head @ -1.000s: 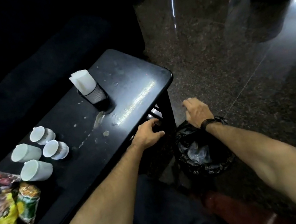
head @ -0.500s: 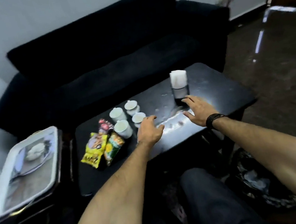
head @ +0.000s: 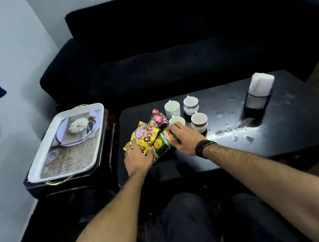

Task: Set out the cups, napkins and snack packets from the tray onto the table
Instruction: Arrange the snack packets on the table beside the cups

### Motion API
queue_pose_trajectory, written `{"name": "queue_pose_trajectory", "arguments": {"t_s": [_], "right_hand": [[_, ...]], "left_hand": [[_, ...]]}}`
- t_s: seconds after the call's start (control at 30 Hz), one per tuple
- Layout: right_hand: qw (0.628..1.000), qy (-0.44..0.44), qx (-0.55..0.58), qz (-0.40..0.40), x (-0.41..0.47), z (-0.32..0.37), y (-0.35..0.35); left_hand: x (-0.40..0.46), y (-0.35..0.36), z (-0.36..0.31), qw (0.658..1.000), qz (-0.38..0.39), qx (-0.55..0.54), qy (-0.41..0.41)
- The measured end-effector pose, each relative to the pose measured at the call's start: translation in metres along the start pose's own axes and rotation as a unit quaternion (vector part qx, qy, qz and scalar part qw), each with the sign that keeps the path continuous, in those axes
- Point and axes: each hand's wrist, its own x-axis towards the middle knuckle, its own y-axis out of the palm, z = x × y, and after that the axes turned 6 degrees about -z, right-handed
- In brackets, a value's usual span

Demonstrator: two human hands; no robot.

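Three snack packets lie at the left end of the black table [head: 293,126]: a yellow packet [head: 145,132], a green packet [head: 161,146] and a dark red packet [head: 157,119]. My left hand [head: 138,158] grips the near end of the yellow packet. My right hand [head: 185,138] lies over the green packet with its fingers curled on the far end. Several white cups [head: 191,104] stand just behind the packets. White napkins [head: 261,83] stand upright in a black mesh holder [head: 256,105] towards the table's right.
The white tray [head: 37,171] with a printed picture sits on a dark side table [head: 109,128] to the left, nothing on it. A black sofa [head: 185,54] runs behind the table. Wet spots and crumbs [head: 233,130] mark the tabletop. My knees are below the table's near edge.
The view swung left from the floor and bin to the table. Both hands moved left from the table's middle onto the snack packets.
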Motion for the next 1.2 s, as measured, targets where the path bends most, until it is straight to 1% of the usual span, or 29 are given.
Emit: {"name": "queue_pose_trajectory", "arguments": {"t_s": [0.1,0.17,0.2,0.27,0.33,0.37,0.47,0.57,0.6,0.67,0.73,0.77,0.83,0.93,1.03,1.07,1.13,1.2], "right_hand": [[0.999,0.007,-0.013,0.034,0.008,0.013,0.028],[0.998,0.004,-0.026,0.064,0.011,0.015,0.045],[0.996,0.003,-0.032,0.077,0.012,0.015,0.052],[0.996,-0.001,-0.024,0.087,0.015,0.014,0.063],[0.997,-0.016,0.007,0.081,0.020,0.014,0.070],[0.997,-0.021,0.026,0.076,0.023,0.016,0.073],[0.996,0.000,0.078,0.043,0.032,0.024,0.078],[0.996,0.032,0.085,0.026,0.040,0.033,0.083],[0.996,0.029,0.074,0.028,0.044,0.035,0.086],[0.996,0.018,0.058,0.060,0.050,0.036,0.092],[0.994,0.014,0.061,0.092,0.056,0.035,0.093],[0.994,0.010,0.057,0.089,0.058,0.034,0.094],[0.999,0.001,0.022,0.044,0.063,0.033,0.094],[0.996,-0.019,-0.031,-0.080,0.071,0.037,0.092],[0.973,-0.045,-0.030,-0.225,0.086,0.048,0.088],[0.966,-0.048,-0.027,-0.252,0.094,0.053,0.086],[0.968,-0.032,-0.027,-0.249,0.113,0.061,0.085],[0.980,0.017,-0.027,-0.197,0.136,0.069,0.086]], "left_hand": [[0.022,0.010,0.003,1.000,-0.015,-0.010,-0.004],[0.039,0.016,0.001,1.000,-0.016,-0.013,0.012],[0.048,0.019,0.000,1.000,-0.007,-0.010,0.025],[0.061,0.025,0.005,0.998,0.033,0.013,0.052],[0.063,0.033,0.020,0.993,0.074,0.060,0.068],[0.059,0.037,0.030,0.992,0.078,0.076,0.068],[0.041,0.045,0.048,0.996,0.013,0.077,0.048],[0.027,0.049,0.048,0.995,-0.045,0.087,0.022],[0.023,0.049,0.048,0.995,-0.061,0.083,0.012],[0.018,0.050,0.050,0.994,-0.083,0.071,0.001],[0.015,0.050,0.052,0.995,-0.086,0.059,0.004],[0.014,0.049,0.054,0.995,-0.084,0.053,0.008],[0.015,0.047,0.058,0.996,-0.072,0.046,0.021],[0.015,0.048,0.070,0.995,-0.057,0.067,0.051],[0.012,0.050,0.073,0.993,-0.072,0.084,0.049],[0.012,0.050,0.072,0.993,-0.075,0.082,0.044],[0.013,0.049,0.070,0.994,-0.079,0.071,0.031],[0.015,0.048,0.071,0.994,-0.089,0.059,0.012]]}}
